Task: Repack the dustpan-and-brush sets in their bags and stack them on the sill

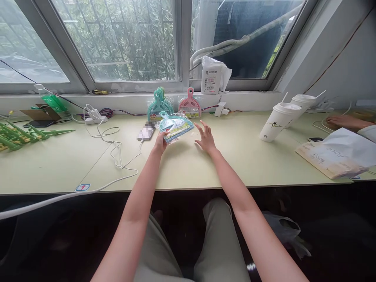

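My left hand [160, 143] grips the lower left corner of a teal dustpan and brush set [178, 127] in clear wrapping, held tilted above the table. My right hand [206, 139] is open just right of the set, fingers spread and apart from it. Behind, against the wall under the window, several teal and green dustpan sets [159, 102] stand in a stack. Beside them a pink dustpan set [190, 103] leans upright in its wrapping. A phone [146, 131] with a cable plugged in lies left of my left hand.
White cables [119, 150] and a power strip [96, 119] spread over the left side, near a green-labelled bottle [53, 100]. Two white cups [277, 121] [304, 102] with straws and a tissue pack [335, 154] stand right. Another person's hand [342, 122] rests at the far right.
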`<action>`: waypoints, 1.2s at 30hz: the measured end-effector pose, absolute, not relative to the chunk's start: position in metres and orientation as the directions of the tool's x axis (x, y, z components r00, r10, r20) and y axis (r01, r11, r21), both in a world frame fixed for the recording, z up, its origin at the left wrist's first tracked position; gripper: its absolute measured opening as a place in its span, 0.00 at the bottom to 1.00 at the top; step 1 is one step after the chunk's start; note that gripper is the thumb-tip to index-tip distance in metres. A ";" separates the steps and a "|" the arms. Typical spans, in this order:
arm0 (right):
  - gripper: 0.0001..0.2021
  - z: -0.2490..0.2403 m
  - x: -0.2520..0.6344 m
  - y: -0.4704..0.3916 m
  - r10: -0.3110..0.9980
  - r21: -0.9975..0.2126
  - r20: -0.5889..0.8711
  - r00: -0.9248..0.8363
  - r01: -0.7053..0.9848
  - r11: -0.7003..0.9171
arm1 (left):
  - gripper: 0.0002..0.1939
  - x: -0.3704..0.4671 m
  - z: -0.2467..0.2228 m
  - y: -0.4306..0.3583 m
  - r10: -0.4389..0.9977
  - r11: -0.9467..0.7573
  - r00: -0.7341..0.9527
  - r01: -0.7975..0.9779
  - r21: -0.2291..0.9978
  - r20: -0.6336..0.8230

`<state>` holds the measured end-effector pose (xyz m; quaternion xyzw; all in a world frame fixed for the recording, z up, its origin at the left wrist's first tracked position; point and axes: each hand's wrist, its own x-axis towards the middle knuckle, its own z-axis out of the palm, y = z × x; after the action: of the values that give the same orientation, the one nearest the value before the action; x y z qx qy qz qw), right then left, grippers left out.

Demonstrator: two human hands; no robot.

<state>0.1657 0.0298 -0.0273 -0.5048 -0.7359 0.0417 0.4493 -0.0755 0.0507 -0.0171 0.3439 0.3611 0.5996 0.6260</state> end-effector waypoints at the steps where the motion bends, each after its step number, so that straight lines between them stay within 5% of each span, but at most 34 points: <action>1: 0.35 -0.031 0.165 0.033 0.751 -0.475 0.653 -0.097 0.720 0.506 | 0.21 -0.075 -0.017 0.050 0.998 0.067 0.048 -0.492 0.868 -0.050; 6: 0.10 -0.036 0.168 0.045 0.751 -0.554 0.655 -0.086 0.621 0.554 | 0.21 -0.075 -0.017 0.045 0.977 0.210 0.123 -0.361 0.909 -0.177; 10: 0.12 -0.037 0.168 0.045 0.801 -0.678 0.599 -0.015 0.523 0.516 | 0.22 -0.077 -0.018 0.043 0.966 0.245 0.143 -0.250 0.937 -0.215; 17: 0.10 -0.048 0.171 0.050 0.852 -0.782 0.490 0.184 0.525 0.337 | 0.29 -0.071 -0.023 0.036 0.899 0.085 0.436 -0.070 0.994 -0.047; 22: 0.28 -0.054 0.175 0.058 0.973 -0.980 0.185 0.140 0.104 0.171 | 0.31 -0.068 -0.022 0.033 0.905 -0.002 0.425 0.017 1.000 -0.006; 25: 0.23 -0.053 0.178 0.061 0.995 -0.995 0.067 0.069 -0.067 0.072 | 0.37 -0.065 -0.016 0.026 0.921 -0.050 0.389 0.052 0.997 0.026; 30: 0.21 -0.048 0.183 0.063 0.964 -0.976 0.056 0.261 -0.189 0.108 | 0.51 -0.057 -0.009 0.018 0.897 -0.311 0.362 0.105 0.945 0.255; 36: 0.23 -0.044 0.175 0.056 0.976 -0.974 0.155 0.151 -0.140 0.176 | 0.09 -0.054 -0.014 0.026 0.906 -0.417 0.016 0.199 0.887 0.423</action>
<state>0.1749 0.0561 -0.0444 -0.4505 -0.4641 0.4572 0.6104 -0.0540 0.0263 -0.0143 0.6364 0.4340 0.5511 0.3207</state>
